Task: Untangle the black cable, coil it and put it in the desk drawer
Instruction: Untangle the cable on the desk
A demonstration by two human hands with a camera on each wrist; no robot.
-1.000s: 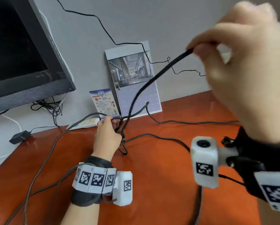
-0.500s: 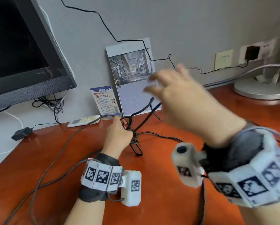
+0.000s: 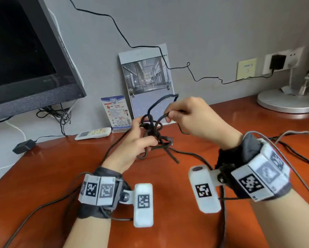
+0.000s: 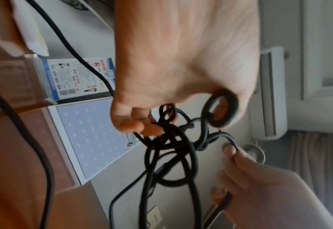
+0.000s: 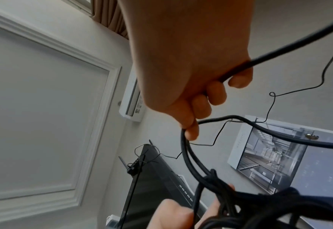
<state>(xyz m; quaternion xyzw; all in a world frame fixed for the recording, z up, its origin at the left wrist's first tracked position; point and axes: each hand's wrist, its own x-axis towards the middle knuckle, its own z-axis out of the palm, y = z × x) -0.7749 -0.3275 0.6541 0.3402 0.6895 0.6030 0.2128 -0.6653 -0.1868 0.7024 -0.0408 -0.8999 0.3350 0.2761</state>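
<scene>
The black cable is bunched into a knot held above the orange-brown desk, with loose strands trailing onto the wood. My left hand grips the knot from the left, its fingers curled into the tangle. My right hand is just right of the knot and pinches a loop of the cable that arches up from it. Another strand passes through my right hand between the curled fingers. No drawer is in view.
A dark monitor stands at the back left, with a remote and a power adapter below it. A calendar and a card lean on the wall. A lamp base sits back right. Grey leads cross the desk.
My right hand came down from high on the right, let go of the strand it was pulling, and now pinches a loop beside the knot. My left hand has lifted the knot.
</scene>
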